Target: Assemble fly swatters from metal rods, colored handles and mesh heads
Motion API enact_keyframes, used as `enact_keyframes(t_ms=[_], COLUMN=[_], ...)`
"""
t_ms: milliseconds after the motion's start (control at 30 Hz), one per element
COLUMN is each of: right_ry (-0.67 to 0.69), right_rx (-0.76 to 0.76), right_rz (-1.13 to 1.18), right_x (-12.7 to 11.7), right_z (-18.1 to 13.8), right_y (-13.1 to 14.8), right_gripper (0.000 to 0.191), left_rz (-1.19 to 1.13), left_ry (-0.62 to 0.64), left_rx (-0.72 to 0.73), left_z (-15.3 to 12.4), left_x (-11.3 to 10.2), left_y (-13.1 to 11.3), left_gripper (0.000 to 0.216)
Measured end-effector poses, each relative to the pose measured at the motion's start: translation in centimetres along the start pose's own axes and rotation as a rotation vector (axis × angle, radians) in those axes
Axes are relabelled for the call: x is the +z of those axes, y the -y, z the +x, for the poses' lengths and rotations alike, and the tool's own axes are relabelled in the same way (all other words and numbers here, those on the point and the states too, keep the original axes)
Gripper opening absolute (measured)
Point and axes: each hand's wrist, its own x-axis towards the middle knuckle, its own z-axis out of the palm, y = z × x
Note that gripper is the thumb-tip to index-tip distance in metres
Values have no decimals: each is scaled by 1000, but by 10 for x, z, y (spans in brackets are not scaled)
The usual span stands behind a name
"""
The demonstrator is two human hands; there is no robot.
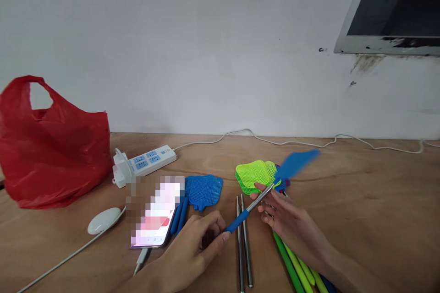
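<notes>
Pinching swatter [271, 187] handle, left hand [192, 249] fingers closed; right hand [292, 224] fingers grip its rod. Blurred head could, I judge, clip green heads [252, 175] nearby.

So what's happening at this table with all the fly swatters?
A person holds a blue fly swatter over the wooden table. The left hand grips its blue handle; the right hand pinches its metal rod. Around lie green swatter heads, a blue swatter head, bare rods and green handles.
</notes>
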Motion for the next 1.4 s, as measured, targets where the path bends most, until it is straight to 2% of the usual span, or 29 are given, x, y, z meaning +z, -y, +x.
enact_keyframes(t_ms=[133, 333, 500, 667, 900, 1100, 1267, 1400], right_ry=[-12, -49, -68, 3, 52, 64, 41, 14], right_rx=[-29, -32, -75, -120, -181, -201, -205, -201], right_rz=[-18, -10, -93, -149, -110, -88, -110, -133], right_x=[-1, -2, 1, 3, -6, -8, -1, 6], right_z=[0, 0, 1, 0, 5, 7, 5, 1], right_y=[2, 1, -2, -5, -16, -19, -11, -6], right_gripper=[34, 37, 36, 28, 21, 19, 25, 29], left_rz=[-13, 37, 36, 39, 64, 103, 35, -157], left_ry=[27, -49, -80, -16, 54, 61, 94, 116], left_rx=[21, -23, -8, 7, -37, -21, -52, -81], left_z=[0, -1, 0, 0, -4, -7, -7, -4], left_x=[-1, 2, 3, 0, -3, 0, -3, -2], left_y=[-5, 3, 6, 1, -6, -8, -19, -19], left_gripper=[39, 26, 21, 30, 35, 42, 47, 56])
